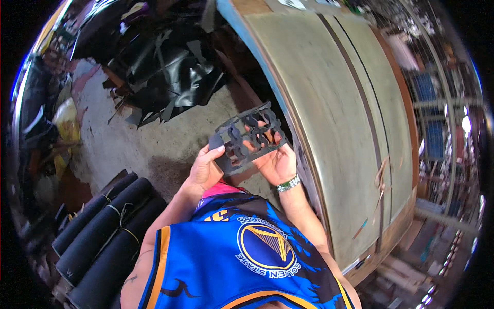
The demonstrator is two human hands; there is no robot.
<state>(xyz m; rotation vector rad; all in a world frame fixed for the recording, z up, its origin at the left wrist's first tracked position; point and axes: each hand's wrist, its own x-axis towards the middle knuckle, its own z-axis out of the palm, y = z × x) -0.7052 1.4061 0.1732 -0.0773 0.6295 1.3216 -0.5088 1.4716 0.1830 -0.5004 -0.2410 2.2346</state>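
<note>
A dark, thin sheet with several rows of cut-out holes is held up in front of my body, tilted with its right end higher. My left hand pinches its left end, the thumb lying on top. My right hand, with a metal-band watch on the wrist, grips the right part from below. Its fingers lie behind the sheet and show through the holes. The sheet looks like a rubber or leather offcut; I cannot tell which.
A large table with a greenish-grey top stands close on my right. Dark rolls tied with cord lie at lower left. Black sheet scraps are heaped on the concrete floor ahead. Cluttered shelving stands at far right.
</note>
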